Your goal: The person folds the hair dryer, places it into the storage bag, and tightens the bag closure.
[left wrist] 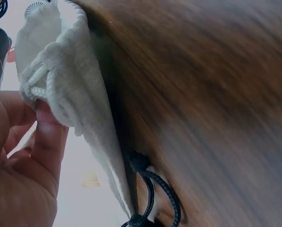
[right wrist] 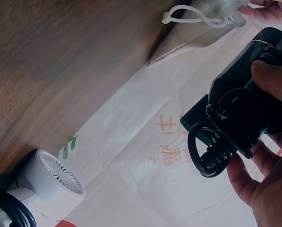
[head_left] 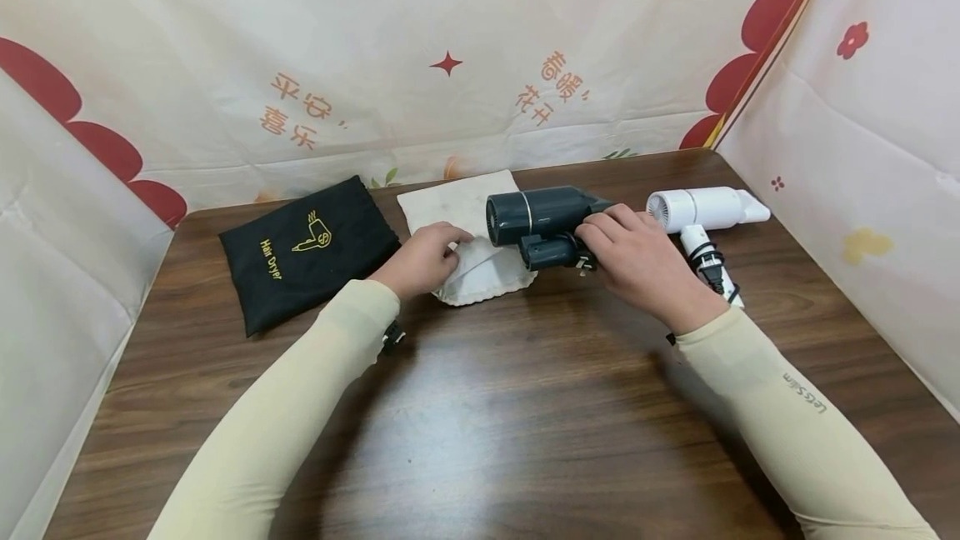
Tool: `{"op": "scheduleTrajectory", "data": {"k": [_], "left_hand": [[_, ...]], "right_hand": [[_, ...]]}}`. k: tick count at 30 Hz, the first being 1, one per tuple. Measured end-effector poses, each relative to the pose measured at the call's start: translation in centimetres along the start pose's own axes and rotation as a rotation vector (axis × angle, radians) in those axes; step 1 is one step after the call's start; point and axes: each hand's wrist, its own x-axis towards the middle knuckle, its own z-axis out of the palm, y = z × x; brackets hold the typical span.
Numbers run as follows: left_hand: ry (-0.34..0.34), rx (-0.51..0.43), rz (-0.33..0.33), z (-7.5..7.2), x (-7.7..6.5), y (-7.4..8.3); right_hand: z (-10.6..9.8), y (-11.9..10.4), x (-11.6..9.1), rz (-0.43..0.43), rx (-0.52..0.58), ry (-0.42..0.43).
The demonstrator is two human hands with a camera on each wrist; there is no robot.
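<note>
My left hand (head_left: 426,258) pinches the mouth edge of a white drawstring pouch (head_left: 459,195) that lies at the back middle of the table. In the left wrist view the pouch (left wrist: 74,80) stands partly open, its cloth bunched at the fingers. My right hand (head_left: 637,261) grips a dark hair dryer (head_left: 551,211) by its nozzle end and folded handle, holding it over the pouch's right side. A black cord (right wrist: 211,142) is wound round the handle in the right wrist view. The dryer's round vent end points left, toward my left hand.
A black pouch (head_left: 300,261) printed with a yellow dryer drawing lies flat on the left. To the right rests a white hair dryer (head_left: 705,208), its cord wrapped round the handle. Printed cloth walls (head_left: 375,57) stand behind and beside the brown table (head_left: 480,423).
</note>
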Motion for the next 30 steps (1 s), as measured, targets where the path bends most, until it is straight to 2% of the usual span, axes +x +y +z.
{"op": "scheduleTrajectory", "data": {"k": [4,11,19,30], "left_hand": [[0.035,-0.016,-0.021,0.0,0.2,0.0],[0.062,-0.003,-0.004,0.0,0.4,0.3],[0.047,-0.054,-0.023,-0.3,0.2,0.6],[0.029,-0.032,0.004,-0.7,0.3,1.0]], "right_hand": [[0.0,-0.3,0.0,-0.006,0.004,-0.008],[-0.3,-1.4,0.1,-0.026,-0.01,-0.023],[-0.4,-3.0,0.5,-0.072,-0.031,-0.076],[0.6,-4.5,0.3,-0.067,-0.035,-0.178]]}}
